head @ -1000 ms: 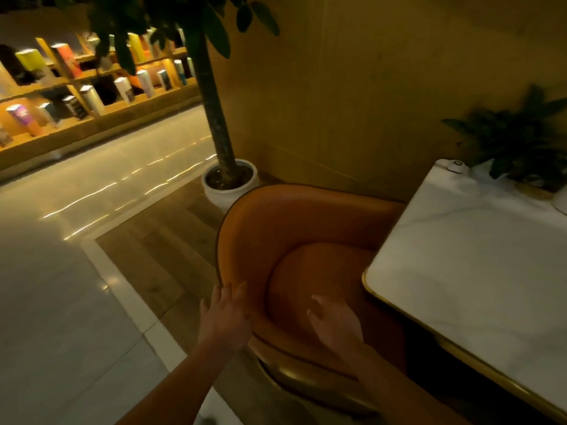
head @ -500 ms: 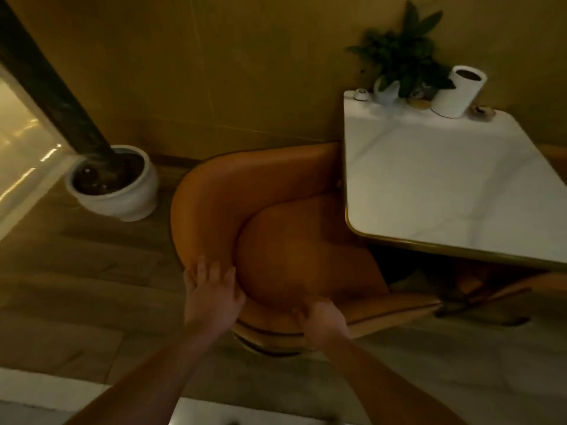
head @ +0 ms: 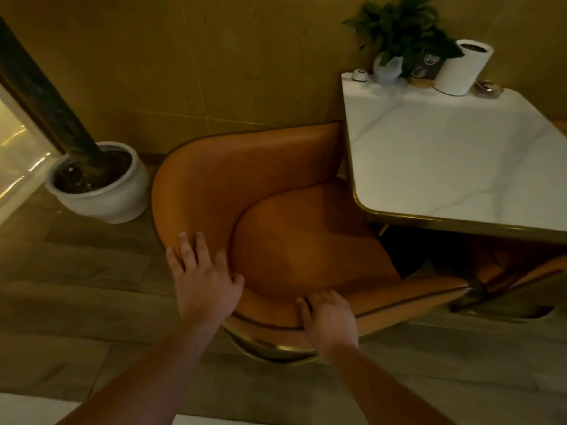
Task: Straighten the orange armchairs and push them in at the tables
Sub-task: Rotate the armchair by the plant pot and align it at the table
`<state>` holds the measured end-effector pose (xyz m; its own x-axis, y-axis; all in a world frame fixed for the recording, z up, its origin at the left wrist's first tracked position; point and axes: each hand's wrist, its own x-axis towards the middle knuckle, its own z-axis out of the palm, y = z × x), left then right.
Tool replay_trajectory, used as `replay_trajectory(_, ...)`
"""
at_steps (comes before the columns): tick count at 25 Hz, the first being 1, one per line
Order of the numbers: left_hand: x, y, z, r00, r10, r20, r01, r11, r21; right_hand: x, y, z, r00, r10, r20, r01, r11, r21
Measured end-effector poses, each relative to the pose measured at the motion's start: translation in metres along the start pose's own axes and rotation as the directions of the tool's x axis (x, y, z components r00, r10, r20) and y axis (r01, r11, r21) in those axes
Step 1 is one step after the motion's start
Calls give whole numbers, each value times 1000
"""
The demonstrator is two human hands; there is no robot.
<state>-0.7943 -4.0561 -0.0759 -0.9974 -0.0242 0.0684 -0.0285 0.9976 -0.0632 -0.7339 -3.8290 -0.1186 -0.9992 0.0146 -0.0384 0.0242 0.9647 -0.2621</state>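
Observation:
An orange armchair [head: 245, 179] with a curved back and a gold base ring stands on the wood floor, its seat partly tucked under the left edge of a white marble table [head: 445, 167] with a gold rim. My left hand [head: 204, 280] lies flat on the near part of the curved back, fingers spread. My right hand [head: 329, 314] grips the near rim of the back, fingers curled over the edge. A second orange chair [head: 527, 268] shows under the table at the right, mostly hidden.
A white pot [head: 98, 191] with a dark tree trunk stands left of the chair against the yellow wall. At the table's far edge sit a small green plant [head: 402, 35], a white cylinder [head: 460, 67] and a call button [head: 359, 75]. Pale tiled floor lies at the far left.
The view has swung down and right to look over the chair. My hands went from hovering near the chair back to resting on it, the right one curling over the rim.

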Motion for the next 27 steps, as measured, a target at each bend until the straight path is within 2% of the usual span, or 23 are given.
replay_trajectory(3, -2, 0, 4, 998, -3, -64, 3, 1000, 0, 1, 1, 6, 996, -15, -93, 12, 1000, -28)
replay_trajectory(6, 1, -1, 8, 996, -12, -91, 14, 1000, 20, 4, -1, 10, 994, -37, -101, 33, 999, -40)
replay_trajectory(12, 41, -6, 7, 998, -32, -60, 35, 998, 50, 41, -10, 13, 995, -35, -91, 32, 999, -35)
replay_trajectory(21, 114, -24, 16, 995, 25, -93, -20, 998, 51, 107, -28, 17, 993, -31, -115, 28, 999, -32)
replay_trajectory(27, 175, -46, 20, 996, 55, -67, -50, 995, 85, 156, -56, 21, 990, -13, -137, 12, 1000, -6)
